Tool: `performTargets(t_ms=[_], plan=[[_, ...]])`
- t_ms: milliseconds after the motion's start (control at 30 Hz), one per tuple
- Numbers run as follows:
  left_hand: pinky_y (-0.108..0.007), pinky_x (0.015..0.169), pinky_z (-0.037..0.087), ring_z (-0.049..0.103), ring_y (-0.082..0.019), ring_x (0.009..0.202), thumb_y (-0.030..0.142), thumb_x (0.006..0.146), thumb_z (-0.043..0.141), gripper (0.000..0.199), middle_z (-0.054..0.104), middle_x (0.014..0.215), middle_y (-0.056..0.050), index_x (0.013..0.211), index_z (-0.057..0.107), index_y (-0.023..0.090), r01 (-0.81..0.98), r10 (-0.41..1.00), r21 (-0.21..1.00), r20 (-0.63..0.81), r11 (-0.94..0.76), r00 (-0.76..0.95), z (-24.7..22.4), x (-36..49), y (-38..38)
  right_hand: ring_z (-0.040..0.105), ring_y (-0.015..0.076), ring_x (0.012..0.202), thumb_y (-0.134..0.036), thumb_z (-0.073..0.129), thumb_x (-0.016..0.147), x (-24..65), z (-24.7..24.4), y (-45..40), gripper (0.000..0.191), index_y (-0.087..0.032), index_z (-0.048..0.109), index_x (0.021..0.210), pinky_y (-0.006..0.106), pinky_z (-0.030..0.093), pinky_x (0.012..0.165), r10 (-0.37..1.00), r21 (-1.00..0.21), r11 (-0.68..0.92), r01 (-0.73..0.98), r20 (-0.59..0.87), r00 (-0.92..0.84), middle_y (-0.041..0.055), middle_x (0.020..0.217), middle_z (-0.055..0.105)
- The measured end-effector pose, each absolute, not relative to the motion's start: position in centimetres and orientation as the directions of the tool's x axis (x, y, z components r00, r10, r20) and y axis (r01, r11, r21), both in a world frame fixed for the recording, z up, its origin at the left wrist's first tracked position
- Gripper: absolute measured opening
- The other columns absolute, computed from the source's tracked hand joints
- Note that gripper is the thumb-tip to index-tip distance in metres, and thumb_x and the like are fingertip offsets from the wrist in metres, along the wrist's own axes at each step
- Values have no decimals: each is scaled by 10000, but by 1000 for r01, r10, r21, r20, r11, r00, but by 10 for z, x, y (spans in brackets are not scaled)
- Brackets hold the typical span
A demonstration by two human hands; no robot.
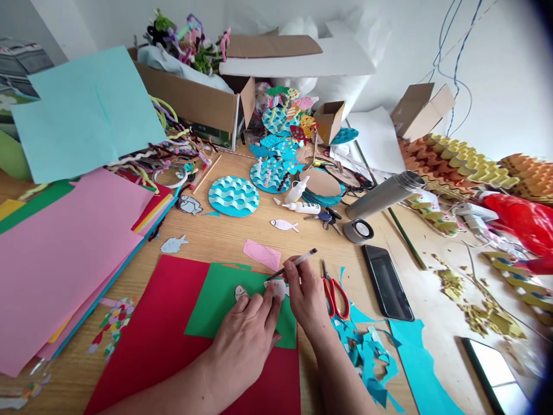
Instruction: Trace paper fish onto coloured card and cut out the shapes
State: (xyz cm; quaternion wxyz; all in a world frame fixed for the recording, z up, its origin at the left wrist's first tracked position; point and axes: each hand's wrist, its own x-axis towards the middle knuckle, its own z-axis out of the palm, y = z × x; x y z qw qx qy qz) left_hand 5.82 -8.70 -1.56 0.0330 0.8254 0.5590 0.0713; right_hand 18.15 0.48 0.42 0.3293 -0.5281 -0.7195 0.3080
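A dark-ended pen (298,264) is pinched in my right hand (306,288); its tip touches the edge of a white paper fish (279,286). This fish lies on a green paper sheet (203,314). My left hand (248,325) lies over the sheet, fingertips pressing the same fish flat, gripping nothing. Beside those fingers is a second small white paper fish (241,292), partly covered by them. Under the green sheet spreads a larger red sheet (142,340). A pink paper piece with a drawn outline (261,255) lies just beyond.
Red-handled scissors (335,294) lie right of my right hand, near blue paper scraps (374,357) and a phone (387,282). Farther back are glue bottles (302,206), a wavy blue disc (234,196) and a metal flask (384,193). Coloured paper (64,248) is stacked left.
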Motion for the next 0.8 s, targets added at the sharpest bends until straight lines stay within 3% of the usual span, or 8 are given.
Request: performTargets(t_ms=[267,500,800], plan=[[-450,948,378,503,-267,1072,454,932,429,569,469,1427,-121,1408,405,143,917,925,123,94,-378,369,-15,58,-86,544,135,545,-364,370,969,183,6,6,233,-220,483,825,239,381,529,964,-750,263,607,176,-200,-13,657,581],[-424,1078,254,371,-239,1314,441,960,362,516,510,1391,-133,1346,483,120,899,894,84,178,-430,411,-17,56,-83,571,147,547,-365,381,961,186,5,7,221,-221,491,834,241,372,506,965,-715,263,647,198,-173,-3,652,602],[-434,1093,252,461,-258,1269,445,929,445,476,562,1335,-146,1263,565,126,909,894,89,244,-407,377,-21,62,-80,589,140,568,-362,480,922,189,5,8,176,-210,526,846,238,412,529,958,-744,285,604,205,-200,3,678,619]])
